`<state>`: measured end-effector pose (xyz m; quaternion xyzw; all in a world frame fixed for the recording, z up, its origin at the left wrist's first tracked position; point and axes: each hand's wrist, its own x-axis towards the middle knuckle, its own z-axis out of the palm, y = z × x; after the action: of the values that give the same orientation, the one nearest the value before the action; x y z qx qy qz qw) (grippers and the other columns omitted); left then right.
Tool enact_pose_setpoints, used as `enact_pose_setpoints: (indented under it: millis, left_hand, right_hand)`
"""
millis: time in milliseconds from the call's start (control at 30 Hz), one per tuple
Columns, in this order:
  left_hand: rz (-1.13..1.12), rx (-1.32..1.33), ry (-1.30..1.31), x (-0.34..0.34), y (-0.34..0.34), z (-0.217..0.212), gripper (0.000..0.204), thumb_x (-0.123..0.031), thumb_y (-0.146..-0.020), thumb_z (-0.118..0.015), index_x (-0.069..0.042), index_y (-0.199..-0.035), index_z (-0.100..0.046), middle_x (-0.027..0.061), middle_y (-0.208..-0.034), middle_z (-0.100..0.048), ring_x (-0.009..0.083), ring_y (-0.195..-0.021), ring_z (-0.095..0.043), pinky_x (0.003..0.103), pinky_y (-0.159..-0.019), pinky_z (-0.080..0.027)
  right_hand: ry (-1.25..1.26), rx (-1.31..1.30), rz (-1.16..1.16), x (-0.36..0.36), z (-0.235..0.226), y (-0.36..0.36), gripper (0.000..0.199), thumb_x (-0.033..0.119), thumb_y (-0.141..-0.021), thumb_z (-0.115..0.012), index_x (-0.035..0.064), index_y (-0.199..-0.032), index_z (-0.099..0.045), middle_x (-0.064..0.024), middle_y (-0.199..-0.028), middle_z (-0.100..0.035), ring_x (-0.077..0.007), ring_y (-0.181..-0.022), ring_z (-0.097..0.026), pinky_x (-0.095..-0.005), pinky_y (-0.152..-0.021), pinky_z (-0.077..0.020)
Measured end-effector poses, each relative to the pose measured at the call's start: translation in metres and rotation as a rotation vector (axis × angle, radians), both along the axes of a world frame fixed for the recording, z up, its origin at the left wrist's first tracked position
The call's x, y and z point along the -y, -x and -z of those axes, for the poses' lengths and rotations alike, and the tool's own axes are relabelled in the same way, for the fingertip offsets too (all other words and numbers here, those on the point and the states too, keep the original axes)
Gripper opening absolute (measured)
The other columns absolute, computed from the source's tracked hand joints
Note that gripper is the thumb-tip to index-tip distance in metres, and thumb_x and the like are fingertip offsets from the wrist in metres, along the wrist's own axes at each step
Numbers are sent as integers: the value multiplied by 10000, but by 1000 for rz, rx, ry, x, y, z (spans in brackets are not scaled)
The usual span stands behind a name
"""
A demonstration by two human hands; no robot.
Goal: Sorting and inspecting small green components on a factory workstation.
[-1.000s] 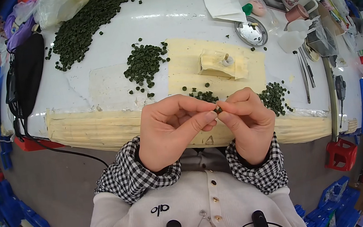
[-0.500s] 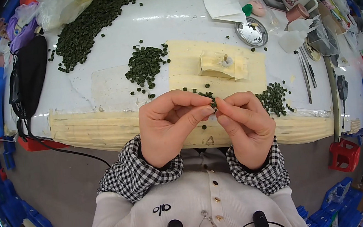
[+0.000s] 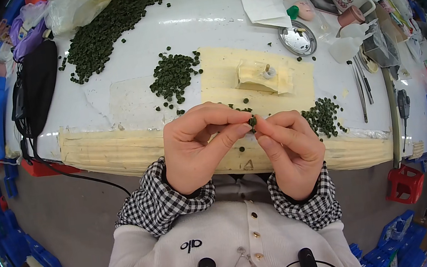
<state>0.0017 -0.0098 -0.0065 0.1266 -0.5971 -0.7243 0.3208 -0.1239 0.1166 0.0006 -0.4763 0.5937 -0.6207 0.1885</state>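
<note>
As the left hand (image 3: 193,153) and the right hand (image 3: 296,152) meet above the near edge of the table (image 3: 209,22), I see from my end a small dark green piece (image 3: 252,122) at the fingertips between them. The left thumb and forefinger are pinched closed on it; the right forefinger reaches its other side, with the right thumb slightly lower, and I cannot tell whether the right hand is gripping it too. Just beyond the fingers, I have more green pieces (image 3: 240,109) partly hidden by the hands, and one loose piece (image 3: 241,149) lies below the pinch. I count three other gatherings of the same kind: a long heap (image 3: 107,34) at the far left, a smaller pile (image 3: 173,76) ahead of the left hand and a scattered cluster (image 3: 322,114) just beside the right hand. A yellow sheet (image 3: 216,73) lies on the table beyond both hands, and on it I can see a yellow block (image 3: 263,78) with a short peg standing up. To the right of that, I find tweezers (image 3: 360,91), a round metal dish (image 3: 298,39) and folded white paper (image 3: 264,9). Checked cuffs (image 3: 146,200) cover both wrists.
</note>
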Motion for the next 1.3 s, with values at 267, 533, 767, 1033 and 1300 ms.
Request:
enact_pose_setpoints:
  millis: [267,533,767,1033,1300]
  left_hand:
    - [20,-10,-79,0,1,1,174,76,-847,-648,42,-1016,-670,110,-988,-654,141,-910,-631,249,-803,-517]
    - [11,12,23,2,0,4,164,85,-851,-635,46,-1005,-676,112,-971,-665,147,-904,-636,254,-803,-517]
    - [46,-5,-120,3,2,4,154,76,-861,-630,52,-1008,-672,115,-972,-681,149,-898,-648,255,-813,-526]
    - [43,-16,-165,3,2,2,147,53,-873,-632,57,-1017,-661,120,-971,-690,142,-888,-652,257,-810,-537]
    - [49,-25,-201,2,2,3,147,59,-873,-628,61,-1017,-658,118,-973,-688,146,-895,-654,259,-816,-540]
  right_hand:
    - [-10,-59,-1,1,-3,1,309,-69,-834,-659,23,-1129,-682,-84,-941,-611,-102,-727,-567,-202,-620,-459]
    - [-31,-192,-23,2,-8,5,309,-77,-828,-662,19,-1121,-683,-84,-942,-618,-109,-721,-572,-209,-613,-462]
    - [-48,-174,-22,1,-8,4,301,-67,-838,-657,8,-1129,-674,-89,-960,-619,-113,-733,-585,-207,-630,-471]
    - [-33,-166,-12,2,-6,3,305,-67,-841,-652,10,-1136,-671,-97,-976,-623,-118,-747,-589,-208,-637,-474]
    - [-41,-204,-11,2,-7,2,312,-73,-837,-652,8,-1138,-669,-92,-968,-619,-121,-743,-586,-208,-624,-470]
